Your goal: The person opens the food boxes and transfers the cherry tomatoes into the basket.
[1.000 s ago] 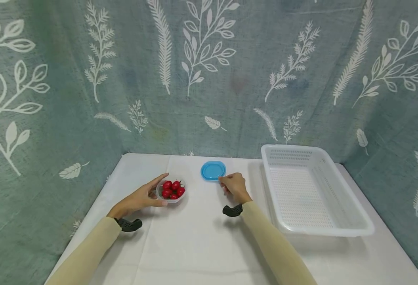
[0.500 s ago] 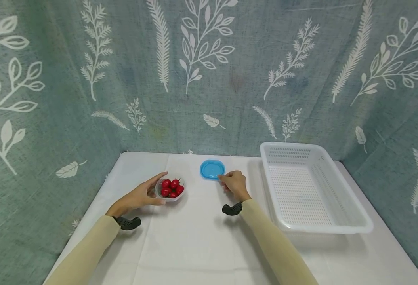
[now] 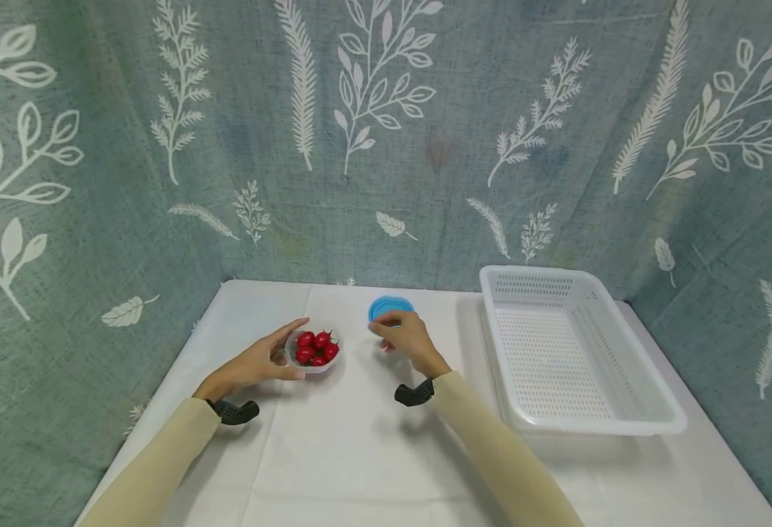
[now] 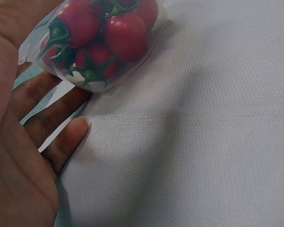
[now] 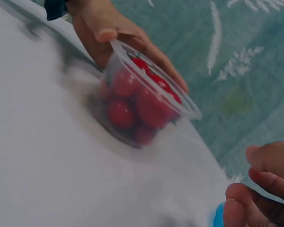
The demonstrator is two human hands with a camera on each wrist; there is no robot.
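Note:
A clear plastic cup of cherry tomatoes (image 3: pixel 315 350) stands on the white table (image 3: pixel 359 454) left of centre. My left hand (image 3: pixel 293 351) cups it from the left, thumb in front and fingers behind. The left wrist view shows the cup (image 4: pixel 94 42) against my palm and fingers (image 4: pixel 61 142). My right hand (image 3: pixel 386 326) pinches a blue oval lid (image 3: pixel 391 304) just right of the cup; my fingers hide the lid's near half. In the right wrist view the cup (image 5: pixel 142 104) is close, my fingertips (image 5: pixel 260 189) are curled, and a sliver of blue lid (image 5: pixel 218 215) shows.
A white perforated basket (image 3: pixel 583 426) with nothing in it stands on the right side of the table. A teal leaf-patterned cloth (image 3: pixel 386 146) hangs behind and at both sides. Black wrist mounts sit on both beige sleeves.
My right hand has moved left toward the tomato cup, taking the blue lid with it. The left hand and cup have stayed in place.

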